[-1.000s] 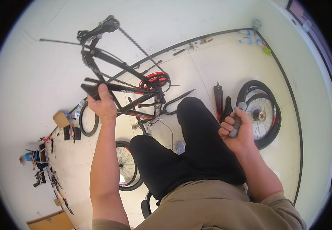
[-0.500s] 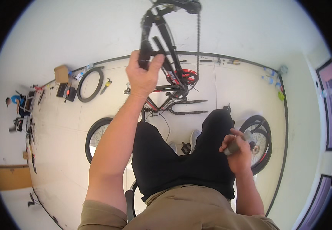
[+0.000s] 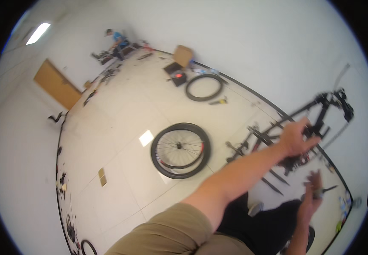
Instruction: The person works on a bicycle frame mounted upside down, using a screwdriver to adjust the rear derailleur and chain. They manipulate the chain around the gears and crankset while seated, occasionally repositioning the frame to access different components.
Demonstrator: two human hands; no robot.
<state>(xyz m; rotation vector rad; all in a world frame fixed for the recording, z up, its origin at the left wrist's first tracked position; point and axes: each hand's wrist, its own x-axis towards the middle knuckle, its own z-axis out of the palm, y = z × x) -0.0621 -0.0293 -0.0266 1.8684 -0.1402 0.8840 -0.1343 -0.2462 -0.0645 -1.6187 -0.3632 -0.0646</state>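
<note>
My left hand (image 3: 296, 138) reaches out to the right and is closed round a dark tube of a black bicycle frame (image 3: 320, 112). The frame stands tilted near the wall, its chain hanging below the rear end. My right hand (image 3: 313, 193), lower down over my leg, holds a greyish cylindrical object (image 3: 318, 194); blur hides its exact kind. A slim dark shaft sticks out beside it, and I cannot tell whether it belongs to that object. The black fork (image 3: 273, 185) and the handlebar end of the bike lie beneath my left forearm.
A spoked wheel with its tyre (image 3: 180, 151) lies on the tiled floor. Farther off are a loose tyre (image 3: 204, 87), a yellow-and-black tool (image 3: 219, 101), an open black case (image 3: 175, 74) and a cardboard box (image 3: 183, 55). A seated person (image 3: 118, 42) is in the far corner.
My view has swung left, so the bike and both hands now appear farther right. The left hand keeps its grip on the frame, and the right still holds the greyish object.
</note>
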